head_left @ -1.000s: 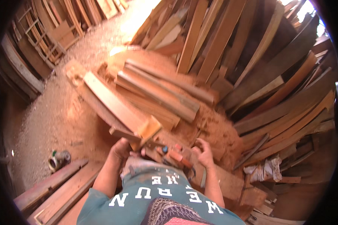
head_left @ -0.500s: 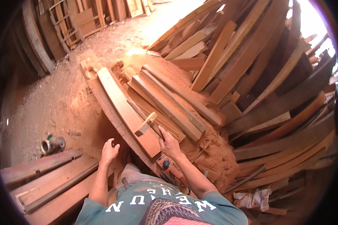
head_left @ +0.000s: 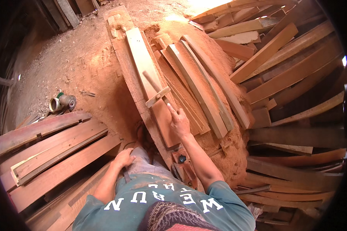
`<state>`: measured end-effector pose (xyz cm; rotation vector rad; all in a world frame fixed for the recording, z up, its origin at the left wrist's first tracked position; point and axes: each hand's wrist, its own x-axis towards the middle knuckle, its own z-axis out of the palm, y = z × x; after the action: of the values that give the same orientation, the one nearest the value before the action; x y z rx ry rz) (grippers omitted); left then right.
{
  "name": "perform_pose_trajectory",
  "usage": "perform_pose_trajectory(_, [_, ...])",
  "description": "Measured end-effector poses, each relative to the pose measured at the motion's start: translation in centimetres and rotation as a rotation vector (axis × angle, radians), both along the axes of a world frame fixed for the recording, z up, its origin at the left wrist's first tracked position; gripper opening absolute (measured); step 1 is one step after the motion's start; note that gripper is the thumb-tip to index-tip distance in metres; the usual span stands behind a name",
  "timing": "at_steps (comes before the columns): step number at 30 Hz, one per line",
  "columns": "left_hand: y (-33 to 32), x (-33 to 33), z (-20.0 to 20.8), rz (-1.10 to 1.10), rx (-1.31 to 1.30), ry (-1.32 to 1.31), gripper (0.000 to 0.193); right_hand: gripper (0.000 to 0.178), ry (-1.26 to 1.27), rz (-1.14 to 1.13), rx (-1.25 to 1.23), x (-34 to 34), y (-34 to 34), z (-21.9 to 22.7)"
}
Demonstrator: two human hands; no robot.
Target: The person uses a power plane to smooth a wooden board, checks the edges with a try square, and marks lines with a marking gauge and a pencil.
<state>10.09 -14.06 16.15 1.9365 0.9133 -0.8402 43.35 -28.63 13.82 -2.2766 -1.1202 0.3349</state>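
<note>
Marking gauge (head_left: 158, 97) over plank (head_left: 140, 56)
R hand (head_left: 180, 122) w/ grip pinching gauge's 5-o'clock end; L hand (head_left: 124, 157) at thigh (head_left: 141, 159), can't tell grip.

Fisheye at wearer's head, facing down; shirt (head_left: 162, 201) near, hands (head_left: 180, 123) farther.

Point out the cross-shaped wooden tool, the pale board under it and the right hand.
Cross-shaped wooden tool (head_left: 158, 97): head view, middle of its crosspiece.
Pale board (head_left: 164, 121): head view, upper face, near end.
Right hand (head_left: 180, 122): head view, back of the hand.
</note>
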Motion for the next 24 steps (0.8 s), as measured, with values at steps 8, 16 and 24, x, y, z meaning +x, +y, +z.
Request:
perform_pose_trajectory(8, [3.2, 6.1, -0.5, 0.334, -0.089, -0.312, 0.055, 0.075, -0.002, 0.009, -0.022, 1.0, 0.2, 1.3])
perform_pose_trajectory(16, [3.7, 16.8, 2.5, 1.264, -1.134, -0.580, 0.055, 0.057, 0.001, -0.006, 0.229, -0.1, -0.9, 3.4])
perform_pose_trajectory(24, [4.3, 21.9, 7.5, 0.549, -0.795, -0.796, 0.044, 0.062, 0.998, -0.067, 0.257, 3.1, -7.4, 10.9])
